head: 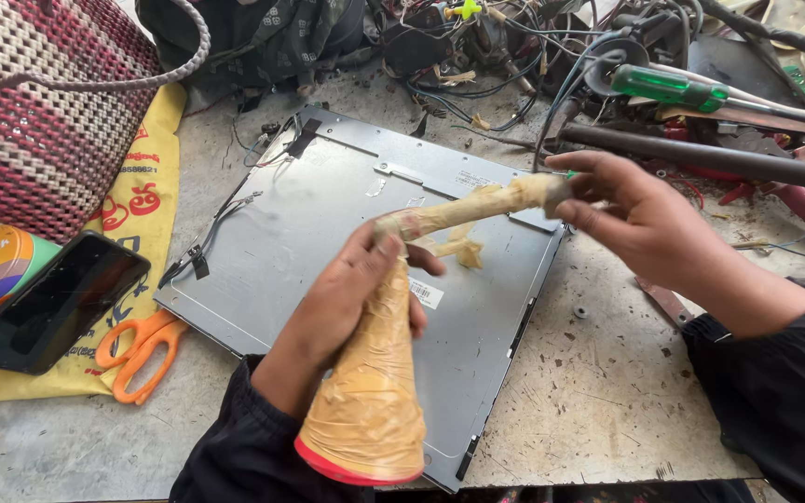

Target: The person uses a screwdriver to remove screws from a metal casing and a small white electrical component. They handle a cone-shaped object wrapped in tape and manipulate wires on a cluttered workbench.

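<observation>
1. Over the middle of the counter [607,410], seen from the head camera, the left hand [347,298] is wrapping closed around the narrow upper part of a cone-shaped bundle [370,401] covered in tan tape, its wide red-edged base pointing toward the person.
2. Further right, the right hand [635,219] is pinching the far end of a twisted tan tape strip [472,210] between thumb and fingertips, so the strip is stretching taut between both hands, apparently to keep it from sticking to itself.
3. Beneath both hands, a flat grey metal panel [328,214] is lying back-side up on the counter, with thin wires trailing off its left edge; the bundle is hanging above its near corner rather than resting on it.
4. Well to the left, orange scissors [137,349] and a dark phone [53,303] are lying on a yellow printed bag [156,177], beside a woven basket [39,112].
5. Behind the panel, a green-handled screwdriver [668,88] is resting among tangled cables and tools.
</observation>
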